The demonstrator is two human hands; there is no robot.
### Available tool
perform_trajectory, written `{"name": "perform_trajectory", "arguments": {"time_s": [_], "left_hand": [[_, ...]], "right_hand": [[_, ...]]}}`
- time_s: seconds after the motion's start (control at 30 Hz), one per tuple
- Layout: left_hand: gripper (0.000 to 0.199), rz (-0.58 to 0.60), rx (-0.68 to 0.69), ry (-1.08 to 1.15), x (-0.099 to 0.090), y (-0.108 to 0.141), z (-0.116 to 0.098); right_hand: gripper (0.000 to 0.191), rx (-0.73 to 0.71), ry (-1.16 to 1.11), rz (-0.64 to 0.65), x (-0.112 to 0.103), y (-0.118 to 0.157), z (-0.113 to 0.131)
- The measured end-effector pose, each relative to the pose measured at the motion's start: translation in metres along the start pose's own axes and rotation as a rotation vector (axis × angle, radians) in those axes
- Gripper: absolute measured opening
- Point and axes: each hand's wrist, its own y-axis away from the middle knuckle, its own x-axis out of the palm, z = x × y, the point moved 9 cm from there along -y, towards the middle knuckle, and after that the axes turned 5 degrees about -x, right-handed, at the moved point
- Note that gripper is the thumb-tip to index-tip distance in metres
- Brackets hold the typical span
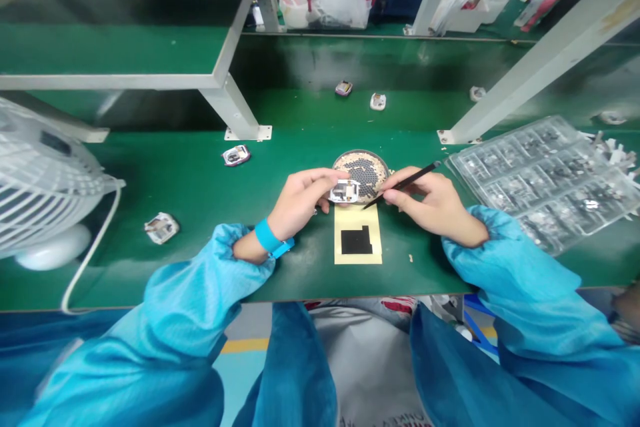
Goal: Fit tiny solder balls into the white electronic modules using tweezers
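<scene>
Between the thumb and fingers of my left hand point(303, 199) is a small white device housing point(345, 191) with its inside facing up. My right hand point(425, 199) pinches a thin black tweezers-like tool point(407, 180), its tip pointing down and left near the housing. Just behind both hands lies a round tray point(361, 167) full of small dark and tan pieces. Below the housing, a pale yellow backing sheet point(340, 257) carries a black cut-out sticker point(356, 241). A blue band point(270, 237) circles my left wrist.
More housings lie about the green bench, among them one at left point(161, 228) and another point(236, 155) farther back. A clear compartment box point(550, 173) with small parts stands at right. A white fan point(45, 173) and its cord occupy the left. Metal shelf legs point(233, 107) rise behind.
</scene>
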Motion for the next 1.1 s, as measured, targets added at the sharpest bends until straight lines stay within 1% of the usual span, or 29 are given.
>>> {"name": "perform_trajectory", "arguments": {"time_s": [0.23,0.37,0.47,0.57,0.7,0.8,0.87,0.97,1.03,1.1], "left_hand": [[0.025,-0.027,0.03,-0.032,0.001,0.002,-0.006],[0.024,-0.014,0.033,-0.024,0.003,0.004,-0.009],[0.027,0.0,0.022,-0.018,0.005,0.004,-0.007],[0.035,0.002,0.028,0.007,0.006,0.002,-0.003],[0.044,-0.019,0.058,-0.007,0.002,0.0,-0.005],[0.045,-0.085,0.112,-0.063,-0.015,-0.002,-0.016],[0.037,-0.167,0.209,-0.07,-0.033,-0.003,-0.029],[0.025,-0.321,0.381,-0.118,-0.063,-0.004,-0.048],[0.022,-0.389,0.432,-0.185,-0.077,-0.009,-0.05],[0.021,-0.399,0.423,-0.256,-0.083,-0.018,-0.043]], "right_hand": [[0.023,-0.021,0.017,0.009,0.0,0.0,0.003],[0.021,-0.054,0.055,-0.002,-0.001,-0.001,0.005],[0.022,-0.063,0.049,0.018,0.001,-0.001,0.005],[0.026,-0.041,-0.002,0.03,0.002,-0.001,0.005],[0.034,-0.05,-0.113,0.017,-0.002,0.0,0.008],[0.042,-0.065,-0.132,-0.026,-0.01,0.0,0.006],[0.042,-0.082,-0.106,-0.053,-0.014,0.0,0.004],[0.033,-0.128,-0.003,-0.08,-0.014,0.001,0.005],[0.025,-0.189,0.135,-0.08,-0.003,0.002,0.012],[0.018,-0.296,0.281,0.004,0.024,0.002,0.026]]}}
